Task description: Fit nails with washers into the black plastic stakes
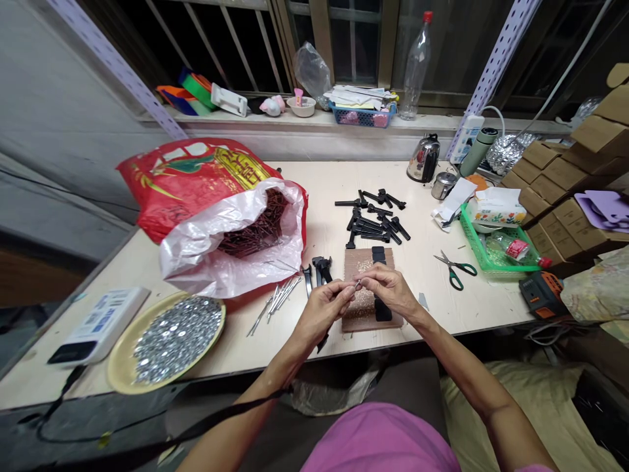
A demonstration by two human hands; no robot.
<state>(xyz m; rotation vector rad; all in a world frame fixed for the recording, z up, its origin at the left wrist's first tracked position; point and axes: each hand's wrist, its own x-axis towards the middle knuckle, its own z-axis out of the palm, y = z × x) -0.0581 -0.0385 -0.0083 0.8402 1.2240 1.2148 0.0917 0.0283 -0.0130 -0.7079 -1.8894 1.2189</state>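
From the head camera we see our left hand (322, 308) and right hand (390, 288) meet fingertip to fingertip. Both pinch one small metal piece (358, 284) between them, just above one brown board (358, 261). One pair of pliers (322, 267) lies just left of the board. We count one pair of scissors (455, 267) to the right and one plate (118, 370) of shiny bits far left. The black parts (376, 219) behind the board are too tangled to count.
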